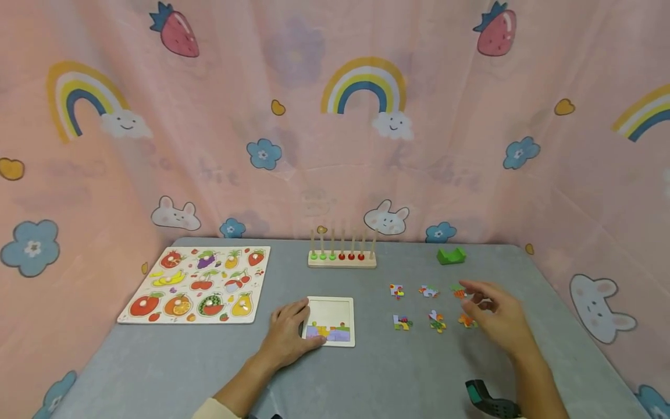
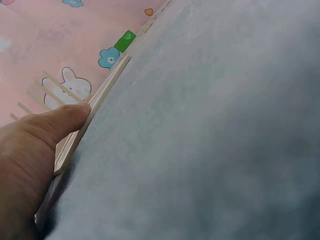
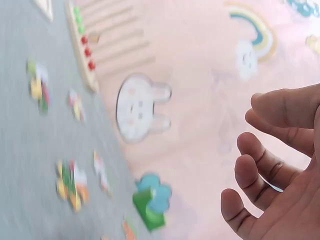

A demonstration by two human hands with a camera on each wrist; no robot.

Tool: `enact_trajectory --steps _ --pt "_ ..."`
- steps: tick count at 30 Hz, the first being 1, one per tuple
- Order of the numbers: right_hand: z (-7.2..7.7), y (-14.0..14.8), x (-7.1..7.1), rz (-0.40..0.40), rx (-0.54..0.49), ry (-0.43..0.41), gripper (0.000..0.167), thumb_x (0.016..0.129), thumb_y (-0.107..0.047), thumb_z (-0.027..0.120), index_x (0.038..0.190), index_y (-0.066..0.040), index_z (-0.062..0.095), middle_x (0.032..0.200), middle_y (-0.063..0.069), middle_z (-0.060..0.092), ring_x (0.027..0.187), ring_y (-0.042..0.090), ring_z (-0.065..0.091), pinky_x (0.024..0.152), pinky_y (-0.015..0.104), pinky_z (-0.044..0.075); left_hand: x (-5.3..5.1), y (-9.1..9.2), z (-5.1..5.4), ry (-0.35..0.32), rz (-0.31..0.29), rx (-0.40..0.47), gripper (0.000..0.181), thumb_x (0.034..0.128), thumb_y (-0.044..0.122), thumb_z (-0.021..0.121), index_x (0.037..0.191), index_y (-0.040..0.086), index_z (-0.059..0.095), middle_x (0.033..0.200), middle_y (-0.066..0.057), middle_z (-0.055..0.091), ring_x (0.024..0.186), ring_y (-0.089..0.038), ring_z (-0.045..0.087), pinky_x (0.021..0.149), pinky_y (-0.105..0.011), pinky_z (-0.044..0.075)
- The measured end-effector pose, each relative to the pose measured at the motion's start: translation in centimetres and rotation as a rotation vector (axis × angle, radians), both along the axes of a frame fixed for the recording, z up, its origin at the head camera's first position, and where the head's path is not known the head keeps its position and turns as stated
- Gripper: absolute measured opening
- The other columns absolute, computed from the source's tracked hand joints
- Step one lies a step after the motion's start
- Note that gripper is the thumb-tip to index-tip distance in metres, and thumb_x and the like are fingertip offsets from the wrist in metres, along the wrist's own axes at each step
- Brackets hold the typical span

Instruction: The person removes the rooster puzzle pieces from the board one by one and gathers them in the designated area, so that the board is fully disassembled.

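My left hand [image 1: 289,333] holds a small square puzzle tray [image 1: 352,320] by its left side, with the thumb on the lower edge. Purple and yellow puzzle pieces [image 1: 335,333] fill the tray's lower part. In the left wrist view the thumb [image 2: 70,119] lies on the tray's rim. To the right, my right hand [image 1: 497,317] hovers over the rightmost loose pieces, partly hiding an orange-and-green piece [image 1: 459,293] and an orange piece [image 1: 467,320]. Its fingers are loosely bent with nothing between them, as the right wrist view shows [image 3: 272,160].
More loose pieces lie left of the right hand, including a multicoloured one [image 1: 437,321] and a purple-green one [image 1: 402,322]. Behind stand a peg rack with beads [image 1: 342,263] and a green block [image 1: 451,256]. A fruit board [image 1: 196,285] lies at left on the grey table [image 1: 173,372].
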State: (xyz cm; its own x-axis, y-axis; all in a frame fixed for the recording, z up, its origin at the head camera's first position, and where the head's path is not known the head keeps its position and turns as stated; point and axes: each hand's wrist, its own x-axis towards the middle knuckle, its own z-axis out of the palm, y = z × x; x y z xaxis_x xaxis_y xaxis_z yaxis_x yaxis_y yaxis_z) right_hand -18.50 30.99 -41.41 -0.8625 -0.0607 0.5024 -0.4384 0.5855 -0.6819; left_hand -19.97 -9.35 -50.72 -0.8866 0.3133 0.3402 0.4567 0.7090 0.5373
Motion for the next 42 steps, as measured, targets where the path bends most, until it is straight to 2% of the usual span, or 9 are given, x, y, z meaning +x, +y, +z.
enact_trajectory --steps 4,11,18,22,25,32,37,42 --pt "0.9 -2.1 0.2 0.069 -0.043 0.004 0.035 0.085 0.006 0.069 0.119 0.003 0.065 0.100 0.002 0.059 0.085 0.013 0.050 0.073 0.015 0.043 0.0 -0.1 0.0 0.001 0.001 -0.003 0.081 0.0731 0.044 0.081 0.129 -0.008 0.056 0.137 -0.018 0.050 0.125 -0.034 0.044 0.100 -0.057 0.022" --pt "2.0 -5.7 0.4 0.138 -0.068 0.008 0.038 0.083 0.006 0.070 0.121 -0.001 0.065 0.104 0.004 0.059 0.086 0.017 0.049 0.075 0.019 0.043 -0.1 0.0 0.0 0.015 -0.002 -0.005 0.079 0.0729 0.043 0.081 0.128 -0.008 0.057 0.137 -0.019 0.051 0.125 -0.034 0.045 0.099 -0.057 0.023" --pt "2.4 -8.5 0.2 0.165 -0.035 0.028 0.037 0.083 0.003 0.071 0.119 -0.004 0.067 0.102 0.000 0.058 0.086 0.022 0.050 0.075 0.025 0.043 -0.1 0.1 0.0 0.019 0.001 -0.005 0.078 0.0727 0.041 0.082 0.128 -0.008 0.057 0.136 -0.018 0.051 0.125 -0.034 0.045 0.099 -0.057 0.023" --pt "2.7 -10.2 0.0 0.207 -0.060 0.038 0.035 0.083 0.001 0.072 0.118 -0.006 0.068 0.098 -0.001 0.058 0.083 0.024 0.050 0.073 0.027 0.043 -0.1 0.1 0.0 0.016 0.004 -0.006 0.078 0.0726 0.042 0.082 0.128 -0.008 0.058 0.136 -0.018 0.051 0.124 -0.034 0.045 0.099 -0.056 0.023" --pt "2.8 -11.6 -0.1 0.239 -0.067 0.041 0.035 0.084 0.000 0.072 0.117 -0.006 0.068 0.098 -0.001 0.058 0.083 0.023 0.050 0.072 0.032 0.044 -0.1 0.0 0.1 0.015 0.005 -0.007 0.078 0.0723 0.041 0.082 0.128 -0.008 0.058 0.136 -0.018 0.052 0.124 -0.033 0.045 0.099 -0.056 0.023" --pt "2.0 -14.8 -0.7 0.291 -0.067 -0.008 0.034 0.086 -0.007 0.073 0.120 -0.008 0.067 0.100 -0.001 0.058 0.086 0.024 0.050 0.075 0.041 0.043 -0.1 0.1 0.2 0.009 0.000 0.002 0.079 0.0722 0.041 0.083 0.128 -0.008 0.057 0.136 -0.018 0.051 0.125 -0.034 0.045 0.099 -0.057 0.023" --pt "1.2 -16.5 -1.1 0.314 -0.090 -0.088 0.036 0.084 -0.003 0.073 0.119 -0.009 0.068 0.102 -0.002 0.058 0.089 0.027 0.050 0.077 0.044 0.042 0.0 0.2 0.2 0.012 0.002 0.005 0.078 0.0721 0.041 0.083 0.127 -0.008 0.058 0.135 -0.018 0.052 0.124 -0.034 0.046 0.099 -0.057 0.023" --pt "0.2 -17.7 -1.7 0.354 -0.094 -0.094 0.035 0.084 -0.001 0.072 0.118 -0.006 0.068 0.102 -0.001 0.059 0.087 0.027 0.050 0.078 0.047 0.043 0.0 0.1 0.3 0.020 0.009 0.003 0.078 0.0711 0.041 0.084 0.126 -0.009 0.059 0.135 -0.019 0.053 0.124 -0.034 0.046 0.099 -0.057 0.024"
